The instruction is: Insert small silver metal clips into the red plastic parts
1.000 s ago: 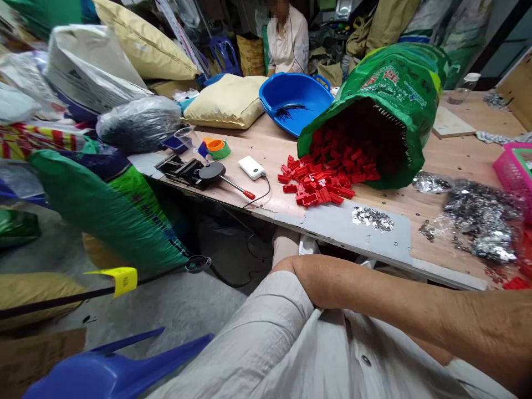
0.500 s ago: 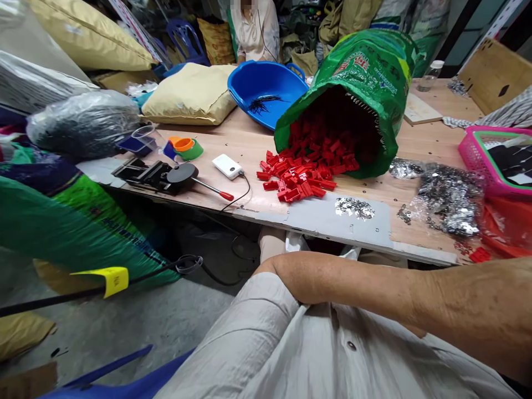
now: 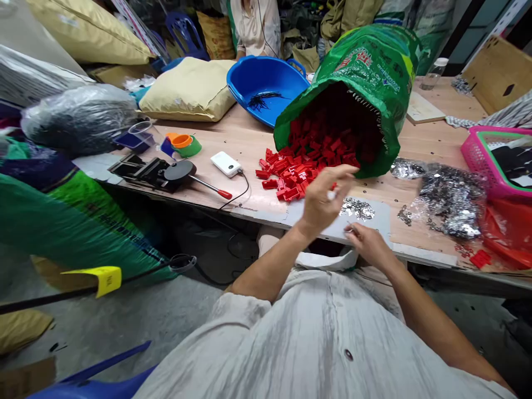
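Observation:
My left hand (image 3: 322, 197) hovers over the table's front edge, fingers curled in a loose pinch around something small that I cannot make out. It is right beside a spill of red plastic pieces (image 3: 291, 172) pouring from a green sack (image 3: 374, 61) lying on its side. My right hand (image 3: 368, 241) rests at the edge of a grey plate (image 3: 272, 213), fingertips pressed together. Just beyond it is a small heap of silver metal bits (image 3: 356, 208). Whether those fingertips hold one is hidden.
On the wooden table are a blue basin (image 3: 266, 83), a white power bank (image 3: 225, 164) with its cable, a black press tool with a red-tipped lever (image 3: 166, 173), tape rolls (image 3: 185, 145), a bag of silver parts (image 3: 449, 197) and a pink basket (image 3: 494, 160). Another person (image 3: 255, 25) sits opposite. Full sacks (image 3: 62, 216) crowd the left.
Both arms, earlier folded across my lap, have come up to the table edge. The left hand rose next to the red pieces and the right reached the grey plate.

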A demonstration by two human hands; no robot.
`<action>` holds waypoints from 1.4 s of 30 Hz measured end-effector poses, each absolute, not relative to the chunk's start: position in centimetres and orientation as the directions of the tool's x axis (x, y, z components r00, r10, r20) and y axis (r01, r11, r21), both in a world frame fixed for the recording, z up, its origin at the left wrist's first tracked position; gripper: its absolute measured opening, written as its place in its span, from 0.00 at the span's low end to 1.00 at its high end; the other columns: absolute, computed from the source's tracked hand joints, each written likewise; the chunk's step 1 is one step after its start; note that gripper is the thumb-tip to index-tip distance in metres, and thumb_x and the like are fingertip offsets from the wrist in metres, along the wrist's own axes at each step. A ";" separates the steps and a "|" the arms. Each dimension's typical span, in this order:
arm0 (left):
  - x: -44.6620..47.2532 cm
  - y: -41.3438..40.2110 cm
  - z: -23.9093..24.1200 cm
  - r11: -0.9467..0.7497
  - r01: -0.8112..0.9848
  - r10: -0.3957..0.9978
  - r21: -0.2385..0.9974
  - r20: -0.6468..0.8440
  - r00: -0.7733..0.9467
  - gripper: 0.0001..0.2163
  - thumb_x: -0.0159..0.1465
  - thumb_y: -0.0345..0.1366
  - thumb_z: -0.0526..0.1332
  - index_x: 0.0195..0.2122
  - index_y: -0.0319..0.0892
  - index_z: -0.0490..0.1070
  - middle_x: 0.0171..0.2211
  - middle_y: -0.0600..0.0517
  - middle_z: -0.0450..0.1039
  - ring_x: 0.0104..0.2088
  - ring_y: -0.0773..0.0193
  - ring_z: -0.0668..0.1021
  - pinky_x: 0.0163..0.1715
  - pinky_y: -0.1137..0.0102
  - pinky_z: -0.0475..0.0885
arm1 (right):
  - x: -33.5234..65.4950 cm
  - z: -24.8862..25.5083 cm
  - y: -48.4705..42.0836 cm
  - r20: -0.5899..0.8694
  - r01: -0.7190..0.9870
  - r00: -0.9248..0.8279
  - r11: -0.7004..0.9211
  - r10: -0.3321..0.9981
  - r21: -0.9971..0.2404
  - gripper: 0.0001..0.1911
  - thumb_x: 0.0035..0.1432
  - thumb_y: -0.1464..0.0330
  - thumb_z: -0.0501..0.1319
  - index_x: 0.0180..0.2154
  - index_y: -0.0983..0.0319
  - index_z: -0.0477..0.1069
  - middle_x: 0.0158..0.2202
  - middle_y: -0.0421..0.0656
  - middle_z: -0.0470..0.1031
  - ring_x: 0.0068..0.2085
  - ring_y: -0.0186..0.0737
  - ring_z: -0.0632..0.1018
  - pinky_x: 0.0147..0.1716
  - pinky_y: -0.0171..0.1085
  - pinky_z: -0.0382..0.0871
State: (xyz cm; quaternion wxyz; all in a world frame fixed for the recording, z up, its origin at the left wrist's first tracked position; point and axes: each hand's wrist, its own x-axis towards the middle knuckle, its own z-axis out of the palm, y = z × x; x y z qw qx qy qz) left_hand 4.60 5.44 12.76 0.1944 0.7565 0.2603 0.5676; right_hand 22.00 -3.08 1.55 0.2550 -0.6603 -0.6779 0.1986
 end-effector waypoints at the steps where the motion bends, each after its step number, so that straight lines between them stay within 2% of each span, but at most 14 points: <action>1: 3.3 6.7 11.2 -0.738 0.275 0.667 0.616 0.728 0.159 0.09 0.68 0.34 0.58 0.48 0.41 0.71 0.43 0.48 0.76 0.42 0.65 0.79 0.46 0.68 0.75 | 22.6 1.5 -2.8 0.075 0.813 0.003 0.041 0.997 -0.581 0.10 0.65 0.63 0.59 0.45 0.61 0.72 0.43 0.44 0.76 0.40 0.40 0.77 0.42 0.42 0.72; 3: 0.6 8.6 8.1 -0.595 0.497 0.749 0.631 0.660 0.059 0.08 0.66 0.33 0.59 0.46 0.42 0.72 0.42 0.48 0.76 0.43 0.62 0.78 0.48 0.65 0.73 | 23.6 1.6 -2.1 0.074 0.858 0.015 0.025 0.997 -0.513 0.07 0.64 0.66 0.57 0.39 0.59 0.73 0.38 0.43 0.77 0.38 0.42 0.76 0.39 0.41 0.70; 6: -2.7 9.6 4.4 -0.397 0.729 0.823 0.558 0.568 0.013 0.09 0.64 0.33 0.62 0.46 0.43 0.73 0.45 0.46 0.76 0.49 0.55 0.74 0.55 0.59 0.67 | 24.3 1.9 -0.8 0.112 0.905 0.034 0.017 0.993 -0.424 0.07 0.63 0.66 0.56 0.39 0.59 0.72 0.40 0.44 0.77 0.39 0.44 0.76 0.37 0.40 0.66; 12: -4.5 9.5 1.5 -0.255 0.868 0.888 0.427 0.458 0.035 0.17 0.60 0.39 0.66 0.51 0.45 0.74 0.54 0.43 0.69 0.55 0.48 0.68 0.56 0.57 0.64 | 22.6 2.5 1.4 0.089 0.950 0.095 -0.064 0.991 -0.304 0.07 0.63 0.63 0.58 0.39 0.58 0.72 0.41 0.45 0.76 0.37 0.44 0.76 0.32 0.39 0.61; 16: -4.4 9.9 0.5 -0.209 0.891 0.913 0.403 0.407 0.030 0.15 0.59 0.38 0.67 0.49 0.47 0.75 0.56 0.45 0.67 0.56 0.47 0.66 0.56 0.56 0.63 | 22.3 2.3 2.3 0.055 0.956 0.132 -0.113 0.990 -0.271 0.07 0.61 0.63 0.59 0.36 0.58 0.71 0.39 0.46 0.76 0.35 0.45 0.75 0.31 0.39 0.59; 22: -4.4 10.1 -0.3 -0.184 0.887 0.928 0.424 0.371 0.015 0.09 0.59 0.35 0.67 0.41 0.47 0.76 0.53 0.46 0.69 0.56 0.49 0.66 0.56 0.55 0.63 | 22.7 2.0 1.9 0.114 0.928 0.098 -0.049 0.989 -0.369 0.06 0.61 0.64 0.56 0.36 0.58 0.69 0.36 0.46 0.77 0.34 0.45 0.74 0.31 0.40 0.59; 28: -4.4 10.3 0.0 -0.164 0.888 0.924 0.429 0.382 -0.014 0.17 0.58 0.35 0.68 0.50 0.46 0.73 0.55 0.45 0.68 0.56 0.49 0.65 0.55 0.56 0.64 | 22.5 1.8 0.6 0.123 0.839 0.152 -0.063 0.981 -0.540 0.07 0.59 0.61 0.57 0.33 0.57 0.65 0.31 0.42 0.76 0.31 0.44 0.75 0.32 0.39 0.60; 31: -4.3 10.4 0.2 -0.167 0.897 0.922 0.410 0.388 -0.006 0.16 0.58 0.36 0.68 0.49 0.47 0.74 0.56 0.46 0.67 0.56 0.47 0.65 0.55 0.55 0.64 | 22.5 1.9 0.1 0.125 0.801 0.165 -0.059 0.978 -0.596 0.08 0.59 0.60 0.57 0.33 0.57 0.64 0.32 0.42 0.76 0.32 0.43 0.76 0.33 0.39 0.62; 36: -4.1 9.9 0.4 -0.199 0.887 0.913 0.417 0.409 0.013 0.15 0.58 0.34 0.68 0.47 0.45 0.73 0.55 0.46 0.69 0.57 0.47 0.65 0.56 0.55 0.63 | 22.8 2.1 -0.5 0.125 0.751 0.238 -0.101 0.963 -0.653 0.11 0.58 0.57 0.59 0.36 0.58 0.69 0.36 0.44 0.79 0.33 0.44 0.78 0.35 0.40 0.66; 42: -3.6 8.0 1.4 -0.277 0.848 0.904 0.451 0.423 0.071 0.16 0.58 0.31 0.67 0.48 0.43 0.71 0.49 0.45 0.73 0.55 0.50 0.68 0.55 0.57 0.65 | 22.6 2.4 -1.2 0.154 0.650 0.249 -0.047 0.956 -0.759 0.15 0.58 0.55 0.60 0.39 0.58 0.74 0.38 0.44 0.80 0.38 0.45 0.79 0.40 0.41 0.69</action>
